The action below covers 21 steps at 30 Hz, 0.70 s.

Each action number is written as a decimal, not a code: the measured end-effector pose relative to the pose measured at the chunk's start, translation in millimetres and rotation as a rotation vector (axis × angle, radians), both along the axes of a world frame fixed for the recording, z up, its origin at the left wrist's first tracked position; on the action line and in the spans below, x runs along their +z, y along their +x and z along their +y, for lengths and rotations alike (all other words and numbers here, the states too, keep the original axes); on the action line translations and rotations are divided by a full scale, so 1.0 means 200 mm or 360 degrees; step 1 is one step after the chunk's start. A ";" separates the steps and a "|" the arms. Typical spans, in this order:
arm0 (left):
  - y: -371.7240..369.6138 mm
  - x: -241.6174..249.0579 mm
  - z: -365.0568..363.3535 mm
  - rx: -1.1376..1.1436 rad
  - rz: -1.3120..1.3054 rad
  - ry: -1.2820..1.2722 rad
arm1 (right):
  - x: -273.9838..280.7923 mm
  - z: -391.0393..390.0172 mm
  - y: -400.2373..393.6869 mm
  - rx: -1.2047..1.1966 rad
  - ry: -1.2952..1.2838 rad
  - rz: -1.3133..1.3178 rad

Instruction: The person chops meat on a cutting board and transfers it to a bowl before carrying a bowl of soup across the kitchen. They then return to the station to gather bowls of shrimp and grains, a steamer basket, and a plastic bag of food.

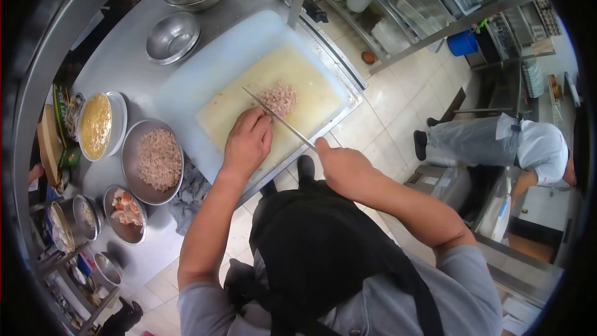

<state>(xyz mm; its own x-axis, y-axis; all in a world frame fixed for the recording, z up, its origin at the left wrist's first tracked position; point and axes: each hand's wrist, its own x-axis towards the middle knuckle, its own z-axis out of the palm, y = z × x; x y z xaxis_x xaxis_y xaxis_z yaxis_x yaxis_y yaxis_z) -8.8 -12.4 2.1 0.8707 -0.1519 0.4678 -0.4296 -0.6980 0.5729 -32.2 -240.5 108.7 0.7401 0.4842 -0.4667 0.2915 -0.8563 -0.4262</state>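
Observation:
A long knife (288, 126) lies across the near side of a pile of chopped pinkish meat (279, 99) on a yellowed cutting board (224, 109). My right hand (342, 165) is closed round its handle. Beside the blade, at the near left of the pile, my left hand (249, 140) has its fingers bent and pressed together; whatever they hold, if anything, is hidden. The yellowed board rests on a larger whitish board (177, 96).
To the left stand a steel bowl (151, 195) of chopped meat, a bowl (138, 236) of orange-white pieces and a container (120, 115) of yellow liquid. Steel colanders (173, 37) sit at the back. A co-worker (541, 149) bends over a counter at the right.

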 end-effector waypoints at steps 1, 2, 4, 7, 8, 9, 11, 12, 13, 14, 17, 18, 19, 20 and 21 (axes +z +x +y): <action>0.00 0.00 0.01 -0.0021 0.0011 0.0027 | 0.06 -0.01 -0.01 -0.0023 -0.0092 0.0098; 0.01 0.00 0.01 -0.0042 0.0019 0.0051 | 0.10 -0.01 -0.03 -0.0045 -0.0187 0.0193; 0.02 -0.02 0.01 -0.0051 0.0002 0.0034 | 0.14 -0.04 -0.05 -0.0031 -0.0247 0.0258; 0.02 -0.04 0.02 -0.0040 -0.0022 0.0016 | -0.07 -0.03 -0.06 -0.0012 -0.0117 0.0169; 0.02 -0.04 0.01 -0.0026 -0.0050 0.0014 | -0.14 -0.02 -0.06 -0.0014 0.0072 -0.0005; 0.02 -0.04 0.01 -0.0015 -0.0055 0.0015 | -0.14 0.01 -0.03 -0.0003 0.0072 -0.0010; 0.01 -0.02 0.01 -0.0010 -0.0007 -0.0003 | -0.14 0.08 0.03 -0.0003 -0.0022 0.0045; 0.00 -0.02 0.01 -0.0012 -0.0029 0.0007 | -0.12 0.07 0.03 -0.0005 -0.0012 0.0023; 0.00 -0.02 0.01 -0.0021 -0.0044 0.0029 | -0.10 0.04 0.02 -0.0021 0.0016 -0.0021; 0.00 -0.02 0.02 -0.0023 -0.0045 0.0049 | -0.08 0.02 0.01 -0.0031 0.0044 -0.0050; 0.00 0.01 0.04 -0.0049 -0.0128 0.0127 | 0.03 -0.02 -0.02 -0.0005 -0.0145 0.0105; -0.01 0.01 0.04 -0.0056 -0.0118 0.0124 | 0.06 -0.02 -0.03 -0.0011 -0.0148 0.0114; -0.01 0.02 0.06 -0.0079 -0.0089 0.0114 | 0.09 -0.03 -0.04 -0.0006 -0.0212 0.0153; -0.01 0.01 0.06 -0.0100 -0.0056 0.0106 | 0.11 -0.03 -0.05 0.0001 -0.0276 0.0194; -0.01 0.01 0.06 -0.0104 -0.0050 0.0103 | 0.13 -0.03 -0.05 -0.0001 -0.0278 0.0201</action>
<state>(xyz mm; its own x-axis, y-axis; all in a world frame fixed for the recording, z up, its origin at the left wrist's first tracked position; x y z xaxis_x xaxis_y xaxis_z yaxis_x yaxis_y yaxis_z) -10.9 0.3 4.3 0.8431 -0.2385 0.4820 -0.4922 -0.7032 0.5131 -42.4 -246.6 134.5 0.6706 0.3874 -0.6326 0.2446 -0.9206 -0.3044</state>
